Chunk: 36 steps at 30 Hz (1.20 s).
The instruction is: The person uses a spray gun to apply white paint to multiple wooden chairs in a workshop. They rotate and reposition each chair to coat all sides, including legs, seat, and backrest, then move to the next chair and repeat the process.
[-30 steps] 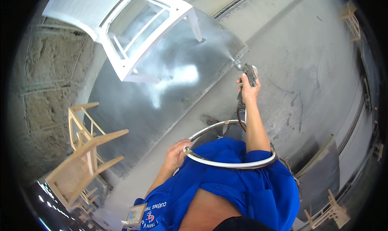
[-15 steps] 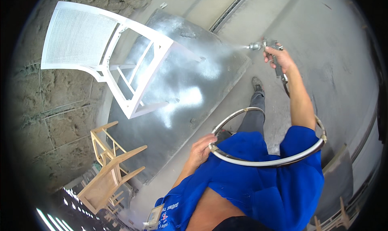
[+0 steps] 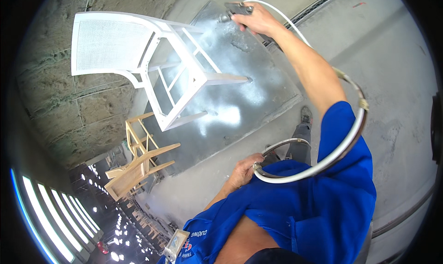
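My right hand grips a metal spray gun beyond the far right side of a white chair. The chair has a woven back panel and an open seat frame, and leans over a dark, white-speckled slab. The gun's nozzle points down and left, toward the chair's far side. Pale mist hangs below it. My left hand is closed around a looped white air hose near my waist; the hose passes around my right arm and up to the gun.
An unpainted wooden chair lies tilted at the near left, close to the white one. A rough, stained wall rises on the left. More wooden pieces and bright lights stand farther off at lower left. My shoe is beside the slab's edge.
My right hand has swung the spray gun far leftward and up, from right of the slab to the chair's far side. The hose now stretches up along my arm. The left hand still holds it.
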### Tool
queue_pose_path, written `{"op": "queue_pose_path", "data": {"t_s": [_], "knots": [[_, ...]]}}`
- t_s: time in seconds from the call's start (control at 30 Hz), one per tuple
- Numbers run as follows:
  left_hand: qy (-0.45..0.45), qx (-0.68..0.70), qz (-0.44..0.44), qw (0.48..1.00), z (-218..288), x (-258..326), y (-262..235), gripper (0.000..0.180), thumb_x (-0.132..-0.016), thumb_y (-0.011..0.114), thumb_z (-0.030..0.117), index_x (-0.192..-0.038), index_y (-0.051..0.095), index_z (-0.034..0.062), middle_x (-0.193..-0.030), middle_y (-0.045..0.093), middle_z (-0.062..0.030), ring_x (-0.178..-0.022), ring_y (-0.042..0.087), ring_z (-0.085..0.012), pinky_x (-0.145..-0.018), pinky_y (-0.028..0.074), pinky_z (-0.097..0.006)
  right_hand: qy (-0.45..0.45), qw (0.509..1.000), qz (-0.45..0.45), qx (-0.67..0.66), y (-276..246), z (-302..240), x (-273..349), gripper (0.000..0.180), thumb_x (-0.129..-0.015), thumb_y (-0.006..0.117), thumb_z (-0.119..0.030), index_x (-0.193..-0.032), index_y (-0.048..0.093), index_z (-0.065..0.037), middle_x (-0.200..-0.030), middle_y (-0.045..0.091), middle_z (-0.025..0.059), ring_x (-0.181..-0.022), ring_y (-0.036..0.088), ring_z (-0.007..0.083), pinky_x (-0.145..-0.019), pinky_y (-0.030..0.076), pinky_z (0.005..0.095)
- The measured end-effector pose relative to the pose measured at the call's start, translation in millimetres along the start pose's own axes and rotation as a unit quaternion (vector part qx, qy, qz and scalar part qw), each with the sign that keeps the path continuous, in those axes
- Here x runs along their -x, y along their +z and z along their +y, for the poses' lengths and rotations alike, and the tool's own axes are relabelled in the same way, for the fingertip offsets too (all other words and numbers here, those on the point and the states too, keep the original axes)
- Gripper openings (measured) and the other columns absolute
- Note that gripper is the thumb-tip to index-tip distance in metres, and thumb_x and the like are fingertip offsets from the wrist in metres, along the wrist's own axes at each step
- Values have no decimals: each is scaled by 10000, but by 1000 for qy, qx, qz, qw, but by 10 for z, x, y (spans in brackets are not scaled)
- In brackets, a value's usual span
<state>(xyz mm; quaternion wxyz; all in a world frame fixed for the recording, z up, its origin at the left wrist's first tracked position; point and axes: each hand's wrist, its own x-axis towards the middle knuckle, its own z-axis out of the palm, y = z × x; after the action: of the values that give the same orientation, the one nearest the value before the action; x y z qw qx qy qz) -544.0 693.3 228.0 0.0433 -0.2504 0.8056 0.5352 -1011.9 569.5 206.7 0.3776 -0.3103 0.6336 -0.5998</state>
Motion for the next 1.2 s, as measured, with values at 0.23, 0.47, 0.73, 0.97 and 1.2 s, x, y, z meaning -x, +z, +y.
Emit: {"op": "queue_pose_path", "data": {"t_s": [0.23, 0.47, 0.73, 0.97, 1.2], "knots": [[-110, 8, 18, 994, -107, 88, 75, 197, -1012, 641, 131, -1203, 631, 83, -1277, 679, -155, -1319, 587, -395, -1096, 480, -468, 92, 994, 49, -39, -117, 938, -257, 424, -956, 700, -266, -1337, 633, -94, -810, 674, 14, -605, 570, 77, -452, 405, 253], [-114, -10, 3, 993, -17, 34, 151, 238, -942, 714, 119, -1157, 631, 58, -1263, 675, -198, -1292, 591, -439, -1063, 512, -463, 198, 932, -61, -297, -678, 1599, 1030, 291, -936, 722, -254, -1136, 625, -65, -852, 681, 29, -676, 623, 119, -464, 394, 285], [-104, -26, -25, 994, -227, 55, 18, 241, -948, 703, 96, -1174, 634, 48, -1261, 682, -190, -1291, 601, -416, -1068, 515, -453, 323, 940, 67, -83, -89, 2295, 1227, 305, -950, 676, -172, -1246, 651, -104, -782, 646, 14, -642, 617, 108, -450, 409, 272], [-120, -34, -16, 992, -207, 270, -8, 283, -941, 713, 99, -1203, 633, 30, -1281, 682, -158, -1327, 583, -391, -1088, 503, -461, 206, 919, 176, -285, 432, 2161, 59, 247, -953, 680, -203, -1147, 637, -58, -801, 681, 55, -689, 633, 149, -483, 438, 302], [-127, -35, 9, 991, -278, 361, -22, 283, -944, 708, 135, -1191, 604, 46, -1273, 673, -157, -1311, 584, -424, -1079, 504, -477, 170, 939, 77, -288, 1055, 1719, -1621, 294, -936, 738, -297, -1094, 659, -62, -893, 717, 37, -797, 682, 146, -566, 457, 277]]}}
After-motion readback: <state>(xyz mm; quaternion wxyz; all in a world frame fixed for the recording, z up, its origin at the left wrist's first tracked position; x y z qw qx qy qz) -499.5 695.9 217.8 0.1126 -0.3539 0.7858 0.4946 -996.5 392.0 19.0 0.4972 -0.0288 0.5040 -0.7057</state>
